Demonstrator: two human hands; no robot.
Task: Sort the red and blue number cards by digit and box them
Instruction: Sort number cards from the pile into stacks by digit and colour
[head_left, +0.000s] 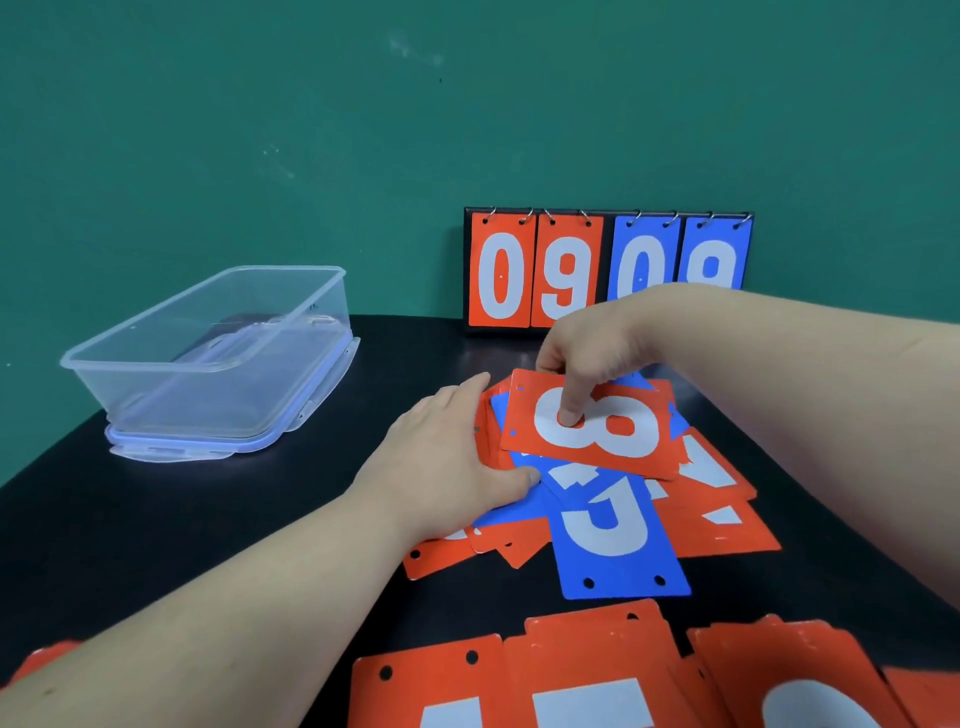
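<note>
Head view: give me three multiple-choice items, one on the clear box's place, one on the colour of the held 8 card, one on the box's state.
1. The clear box stands: A) left of the card pile B) on top of the pile C) right of the pile.
2. The 8 card in the right hand is: A) blue B) red C) green.
3. The box is: A) lidded B) tipped over C) open-topped.
Key: 1A, it sits well leftward of the cards; 2B, red face, white digit; 3C, its lid lies beneath it.

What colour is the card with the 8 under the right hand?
Red card with a white digit, seen in the head view.
</note>
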